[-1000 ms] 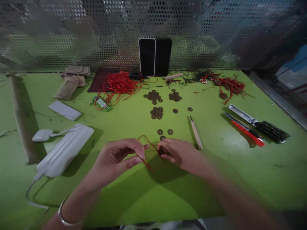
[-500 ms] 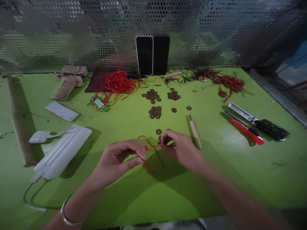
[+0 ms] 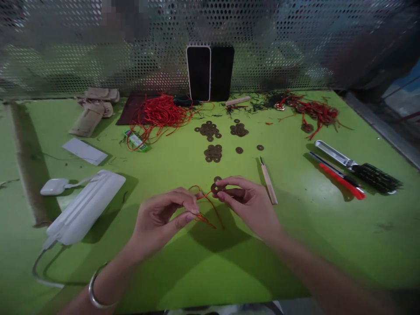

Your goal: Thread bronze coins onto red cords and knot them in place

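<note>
Thumb and fingers of my left hand (image 3: 164, 214) are closed on a thin red cord (image 3: 217, 212), whose loose strands hang to the right of the fingertips. My right hand (image 3: 251, 203) pinches a dark round coin with a centre hole (image 3: 214, 189) by its edge. A stretch of the cord runs from the left fingertips up to the coin; whether it passes through the hole I cannot make out. Just behind the held coin another coin (image 3: 217, 179) lies on the green table (image 3: 210, 280). Both hands hover over the table, slightly apart.
Piles of coins (image 3: 213, 153) lie ahead. A wooden-handled tool (image 3: 269, 181) rests right of them, with a red-handled tool (image 3: 341, 179) and hairbrush (image 3: 370, 175) farther right. Red cords (image 3: 164, 111) heap at back left. A white device (image 3: 87, 208) with a cable stands left. Two phones (image 3: 200, 72) lean behind.
My right hand has turned, and the coin between its fingertips now shows clearly beside the cord. My left hand keeps its pinch almost in place.
</note>
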### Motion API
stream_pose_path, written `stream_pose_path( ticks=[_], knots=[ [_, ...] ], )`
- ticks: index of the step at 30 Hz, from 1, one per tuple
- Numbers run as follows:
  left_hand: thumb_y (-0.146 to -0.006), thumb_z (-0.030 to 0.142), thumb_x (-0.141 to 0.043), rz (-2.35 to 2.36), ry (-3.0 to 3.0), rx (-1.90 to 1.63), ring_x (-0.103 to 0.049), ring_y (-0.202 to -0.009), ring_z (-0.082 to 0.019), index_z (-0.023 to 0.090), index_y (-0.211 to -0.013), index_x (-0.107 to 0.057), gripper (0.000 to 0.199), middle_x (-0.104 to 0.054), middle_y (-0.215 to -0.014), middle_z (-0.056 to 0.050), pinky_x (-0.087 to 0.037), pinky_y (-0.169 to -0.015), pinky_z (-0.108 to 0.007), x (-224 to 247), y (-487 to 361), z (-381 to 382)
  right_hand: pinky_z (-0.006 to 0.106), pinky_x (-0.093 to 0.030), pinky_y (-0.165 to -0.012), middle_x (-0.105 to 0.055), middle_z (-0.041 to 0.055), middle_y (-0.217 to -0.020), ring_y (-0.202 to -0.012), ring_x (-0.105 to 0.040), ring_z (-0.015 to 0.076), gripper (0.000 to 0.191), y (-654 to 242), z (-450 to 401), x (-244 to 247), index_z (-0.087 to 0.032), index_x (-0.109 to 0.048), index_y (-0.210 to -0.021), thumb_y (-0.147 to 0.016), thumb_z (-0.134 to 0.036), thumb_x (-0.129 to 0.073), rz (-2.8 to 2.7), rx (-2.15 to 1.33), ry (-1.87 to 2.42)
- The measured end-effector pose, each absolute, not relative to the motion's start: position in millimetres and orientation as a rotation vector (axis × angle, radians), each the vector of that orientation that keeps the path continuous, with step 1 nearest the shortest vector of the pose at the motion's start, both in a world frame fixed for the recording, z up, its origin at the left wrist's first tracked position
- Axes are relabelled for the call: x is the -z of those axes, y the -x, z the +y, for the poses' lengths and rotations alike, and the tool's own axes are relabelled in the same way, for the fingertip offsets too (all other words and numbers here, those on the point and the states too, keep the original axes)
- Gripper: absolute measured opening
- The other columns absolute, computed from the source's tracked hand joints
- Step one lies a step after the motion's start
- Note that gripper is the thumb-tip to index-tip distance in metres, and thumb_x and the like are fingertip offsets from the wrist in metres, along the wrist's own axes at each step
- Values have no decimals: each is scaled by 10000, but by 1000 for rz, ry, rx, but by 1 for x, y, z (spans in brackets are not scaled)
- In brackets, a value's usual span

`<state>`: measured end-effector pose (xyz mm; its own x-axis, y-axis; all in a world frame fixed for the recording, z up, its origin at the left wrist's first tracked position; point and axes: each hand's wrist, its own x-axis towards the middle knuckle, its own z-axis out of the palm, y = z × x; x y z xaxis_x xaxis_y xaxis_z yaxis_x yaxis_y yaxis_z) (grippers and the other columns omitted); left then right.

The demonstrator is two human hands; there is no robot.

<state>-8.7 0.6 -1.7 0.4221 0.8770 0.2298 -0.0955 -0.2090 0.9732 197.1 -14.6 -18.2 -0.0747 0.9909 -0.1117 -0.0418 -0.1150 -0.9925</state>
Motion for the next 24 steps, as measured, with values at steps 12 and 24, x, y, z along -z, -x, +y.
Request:
stream_pose_path(
  ticks=[12,24],
  knots=[
    [-775,106,-658,798,-1578,-960,-621,-814,-153,168,-845,-678,96,-670,-798,-57,-522,-748,-255,4,7,1,284,-636,-741,-679,24,-969,-805,-685,129,185,-195,-19,18,-245,-691,-945,-783,-163,-658,-1259,-1266,1168],
    [-774,192,-673,872,-1519,-794,-637,-765,-142,144,-809,-676,59,-674,-789,-59,-543,-733,-240,4,0,2,416,-531,-872,-664,14,-983,-1003,-585,177,234,-194,-18,19,-296,-675,-1006,-820,-172,-606,-1668,-1024,1245]
  ],
)
